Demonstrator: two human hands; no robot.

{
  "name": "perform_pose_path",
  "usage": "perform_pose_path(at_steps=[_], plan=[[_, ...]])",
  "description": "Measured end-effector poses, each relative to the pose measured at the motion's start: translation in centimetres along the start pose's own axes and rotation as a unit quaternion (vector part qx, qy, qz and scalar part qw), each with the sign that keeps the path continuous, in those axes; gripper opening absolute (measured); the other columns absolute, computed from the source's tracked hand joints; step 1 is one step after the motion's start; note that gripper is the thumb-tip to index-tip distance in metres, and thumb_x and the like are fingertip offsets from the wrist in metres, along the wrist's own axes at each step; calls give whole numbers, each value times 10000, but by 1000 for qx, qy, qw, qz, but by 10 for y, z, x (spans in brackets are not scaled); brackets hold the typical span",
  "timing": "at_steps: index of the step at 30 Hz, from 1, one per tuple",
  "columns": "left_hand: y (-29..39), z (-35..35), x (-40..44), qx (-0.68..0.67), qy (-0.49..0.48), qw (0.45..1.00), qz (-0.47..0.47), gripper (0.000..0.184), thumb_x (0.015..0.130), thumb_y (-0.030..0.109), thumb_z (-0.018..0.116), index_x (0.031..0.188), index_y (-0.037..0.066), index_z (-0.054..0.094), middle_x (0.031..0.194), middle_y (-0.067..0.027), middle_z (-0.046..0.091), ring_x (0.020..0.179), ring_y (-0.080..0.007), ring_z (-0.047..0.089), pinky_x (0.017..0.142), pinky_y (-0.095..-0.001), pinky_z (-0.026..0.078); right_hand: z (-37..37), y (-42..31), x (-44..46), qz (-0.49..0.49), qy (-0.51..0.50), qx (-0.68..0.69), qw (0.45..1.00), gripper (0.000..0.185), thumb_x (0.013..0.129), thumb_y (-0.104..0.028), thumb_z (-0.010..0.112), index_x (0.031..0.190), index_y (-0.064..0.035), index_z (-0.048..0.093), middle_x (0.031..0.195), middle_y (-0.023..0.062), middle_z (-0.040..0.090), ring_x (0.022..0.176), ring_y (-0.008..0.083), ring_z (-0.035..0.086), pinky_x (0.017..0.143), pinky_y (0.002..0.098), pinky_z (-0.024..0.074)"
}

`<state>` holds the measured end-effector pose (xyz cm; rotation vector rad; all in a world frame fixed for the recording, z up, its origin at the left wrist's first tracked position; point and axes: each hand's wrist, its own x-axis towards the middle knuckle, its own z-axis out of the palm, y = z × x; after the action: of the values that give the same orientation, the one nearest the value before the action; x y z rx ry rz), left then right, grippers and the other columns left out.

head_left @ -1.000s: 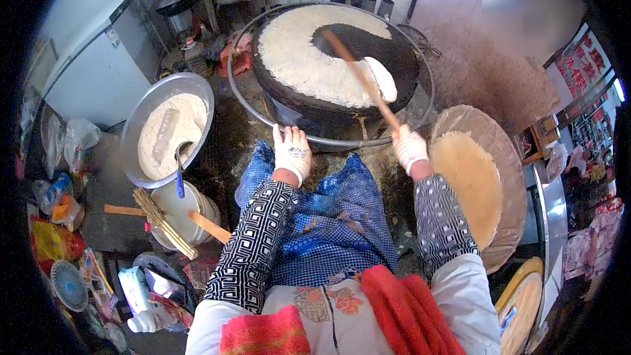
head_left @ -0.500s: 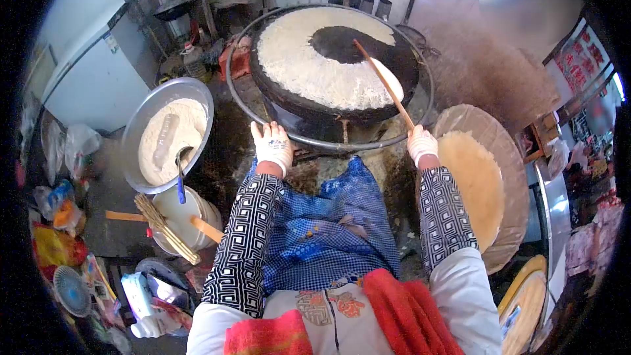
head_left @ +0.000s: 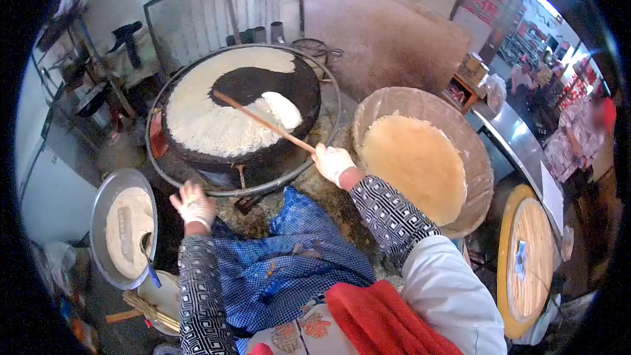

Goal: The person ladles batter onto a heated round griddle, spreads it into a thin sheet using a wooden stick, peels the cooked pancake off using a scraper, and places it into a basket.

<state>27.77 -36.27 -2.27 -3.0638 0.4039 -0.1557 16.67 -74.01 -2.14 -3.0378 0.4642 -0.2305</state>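
My right hand (head_left: 333,161), in a pale glove, is wrapped around the near end of a thin wooden stick (head_left: 266,123). The stick reaches over a round black griddle (head_left: 243,85), its far tip above the bare dark middle. Pale batter (head_left: 204,118) coats most of the griddle in a curved band, with a thicker white patch (head_left: 282,110) beside the stick. A metal ring rail (head_left: 273,190) surrounds the griddle. At its near left edge is my gloved left hand (head_left: 195,207), fingers spread and holding nothing; whether it touches the rail I cannot tell.
To the left stand a metal basin (head_left: 99,223) of flour with a ladle (head_left: 150,263), and a bucket (head_left: 172,284) with a straw brush (head_left: 148,307). On the right, a lined tub (head_left: 478,158) holds thin tan flatbread (head_left: 414,164). A person (head_left: 578,135) is farther right.
The view has swung right, so the griddle and basin sit farther left. My right hand still grips the stick, whose tip has shifted toward the left of the griddle's bare middle.
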Motion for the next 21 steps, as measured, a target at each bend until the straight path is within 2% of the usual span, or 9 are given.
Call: perform_pose_path(at_steps=[2, 4, 7, 9, 10, 11, 15, 17, 21], plan=[[32, -13, -22, -114, 126, 978, 124, 547, 744, 263, 707, 1237, 69, 569, 1260, -108, 575, 1249, -293, 466, 1080, -610, 211, -1, 5, -4, 53, -44, -12, 998, 315, 946, -280, 477, 1008, 5, 595, 823, 186, 701, 788, 309, 706, 665, 452, 560], [57, 14, -29, -54, 90, 982, 157, 504, 798, 294, 644, 1239, 65, 562, 1287, -123, 556, 1276, -307, 448, 1110, -648, 162, -3, 15, 11, 113, -21, 23, 993, 322, 944, -280, 486, 985, 9, 623, 858, 193, 705, 799, 321, 703, 700, 448, 560], [66, 33, -42, -30, 171, 970, 170, 509, 788, 295, 643, 1205, 13, 568, 1257, -177, 566, 1271, -309, 450, 1125, -621, 157, -15, 3, 12, 38, 18, 56, 998, 319, 939, -269, 483, 921, 9, 639, 824, 191, 705, 758, 334, 699, 673, 452, 559], [57, 32, -41, -72, 181, 964, 179, 490, 682, 245, 711, 1103, 19, 604, 1178, -152, 598, 1183, -301, 495, 1063, -560, 252, -23, -10, -12, -40, 23, -6, 999, 253, 918, -226, 488, 910, -14, 625, 737, 157, 697, 682, 322, 696, 578, 462, 555], [58, 12, -49, -94, 194, 957, 192, 504, 666, 267, 738, 1090, 28, 607, 1178, -131, 604, 1184, -297, 496, 1070, -539, 245, -22, -4, -13, -53, -51, -34, 997, 322, 958, -269, 432, 976, 19, 576, 773, 163, 702, 706, 306, 701, 633, 430, 574], [69, -16, -50, -94, 63, 982, 153, 531, 681, 297, 741, 1117, 27, 609, 1186, -135, 604, 1191, -293, 496, 1079, -520, 237, -6, 10, -13, -14, -33, -17, 999, 314, 958, -253, 428, 992, 23, 572, 780, 163, 703, 719, 310, 702, 647, 425, 577], [47, 38, -40, -15, 34, 994, 99, 632, 837, 339, 572, 1354, -9, 465, 1462, -164, 427, 1401, -307, 327, 1175, -566, -10, -9, 17, -3, 36, 17, 16, 999, 248, 934, -197, 482, 955, 23, 594, 806, 179, 698, 747, 303, 700, 631, 431, 566], [42, 37, -40, 31, 26, 994, 103, 623, 845, 366, 542, 1340, -8, 483, 1453, -154, 441, 1385, -307, 350, 1176, -558, 11, -10, 3, -18, -30, 52, -38, 997, 236, 929, -191, 501, 970, 19, 600, 813, 177, 698, 760, 322, 693, 644, 437, 558], [36, 9, -23, 38, -38, 996, 77, 622, 840, 381, 558, 1340, 16, 497, 1464, -130, 431, 1391, -284, 336, 1177, -550, 19, -7, 8, -11, 61, -41, 72, 995, 264, 943, -230, 465, 1003, -18, 610, 864, 182, 700, 815, 342, 684, 717, 443, 543]])
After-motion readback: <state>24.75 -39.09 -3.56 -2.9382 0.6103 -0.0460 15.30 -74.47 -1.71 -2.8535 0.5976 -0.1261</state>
